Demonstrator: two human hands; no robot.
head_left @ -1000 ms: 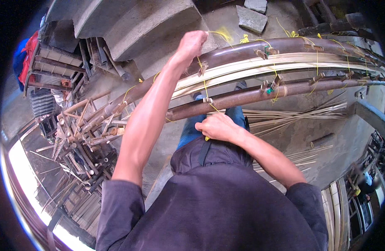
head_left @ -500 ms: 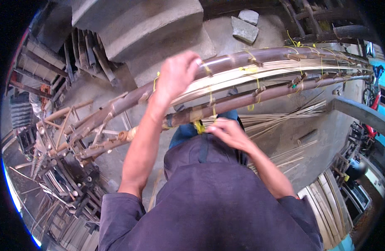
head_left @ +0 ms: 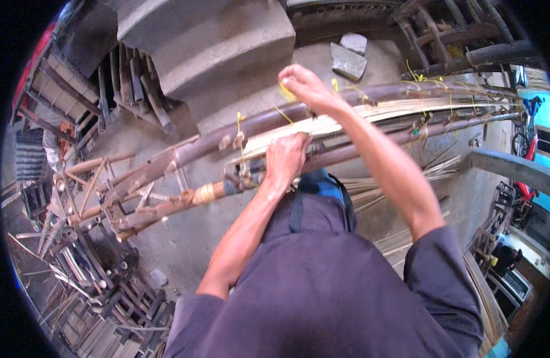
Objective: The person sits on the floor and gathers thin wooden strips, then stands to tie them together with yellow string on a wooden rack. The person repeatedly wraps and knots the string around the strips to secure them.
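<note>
My right hand (head_left: 311, 89) is raised over the far pole (head_left: 215, 143). Its fingers are closed on a loop of yellow cord (head_left: 285, 93), partly blurred. My left hand (head_left: 286, 156) is curled over the near edge of a bundle of pale split strips (head_left: 326, 126), beside the near pole (head_left: 340, 156). Those fingers are closed, but what they grip is hidden. The strips lie lengthwise between the two long dark poles. Short pegs and yellow ties stand along both poles.
Concrete steps (head_left: 227, 56) rise beyond the far pole, with two stone blocks (head_left: 348, 61) beside them. Loose strips (head_left: 430, 170) lie on the floor at right. Stacked bamboo pieces (head_left: 102, 268) crowd the lower left. A concrete beam (head_left: 508, 167) juts in at right.
My right hand has moved from the near pole up and across to beyond the far pole, with yellow cord. My left hand has come down from the far pole to the strips' near edge.
</note>
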